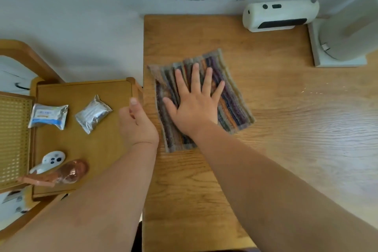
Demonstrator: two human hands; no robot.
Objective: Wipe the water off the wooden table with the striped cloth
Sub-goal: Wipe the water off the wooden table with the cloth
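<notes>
two bare forearms are seen reaching in from the near edge. the left hand (137, 124) is held loosely curled with the thumb raised, nothing being gripped, over the gap between the wooden table (266, 149) and a lower wooden tray table (98, 149) on the left. on that tray table, a brownish translucent bottle (68, 172) is laid on its side nearest, with a white controller (52, 159) just behind it; two silver foil packets (49, 116) are laid further back. the right hand (194, 106) is pressed flat on the striped cloth (233, 98), fingers straight and spread, nothing being clasped. the cloth is spread flat on the left part of the wooden table, close to its left edge. small bright specks (313, 92) are seen on the wood well to the right of the cloth; whether they are water cannot be told. at the far edge, a white device (278, 15) is set against the wall, with a white stand base (339, 61) beside it on the right.
</notes>
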